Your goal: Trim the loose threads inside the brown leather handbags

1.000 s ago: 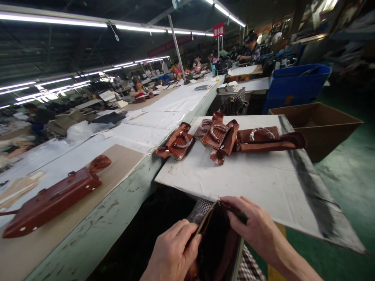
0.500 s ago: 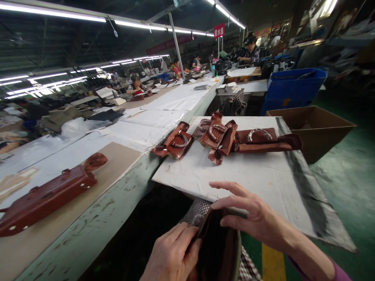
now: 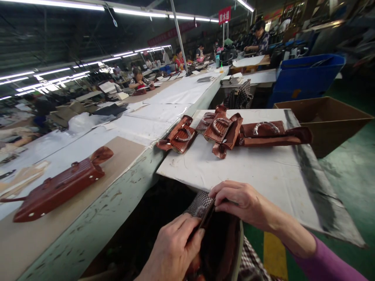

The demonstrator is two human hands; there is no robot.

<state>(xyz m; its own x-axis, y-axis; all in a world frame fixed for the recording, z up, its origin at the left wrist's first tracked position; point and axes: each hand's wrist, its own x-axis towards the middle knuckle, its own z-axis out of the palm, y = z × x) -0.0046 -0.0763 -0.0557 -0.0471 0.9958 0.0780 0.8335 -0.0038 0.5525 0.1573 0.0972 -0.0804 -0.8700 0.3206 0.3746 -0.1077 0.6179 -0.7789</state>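
A dark-lined bag [image 3: 222,242] rests on my lap with its mouth facing up toward me. My left hand [image 3: 178,242] pinches the near left part of its rim between thumb and fingers. Farther along the same edge, my right hand [image 3: 237,201] has its fingers closed on the rim. The bag's outer face is mostly hidden, though some brown leather shows below my left hand. Checked cloth [image 3: 200,203] lies under and behind the bag. Beyond my hands, several brown crocodile-pattern bag pieces [image 3: 219,128] with plastic-wrapped handles lie on a white board [image 3: 246,168].
On the long table [image 3: 123,187] at left lies a reddish-brown leather bag [image 3: 63,185]. A cardboard box [image 3: 325,121] and blue bins [image 3: 307,78] stand at right. Co-workers sit farther back, one person [image 3: 259,39] beyond the bins.
My right hand's fingers, spread above the bag's edge before, have come together and closed on the rim. My left hand keeps its hold. The view has shifted slightly.
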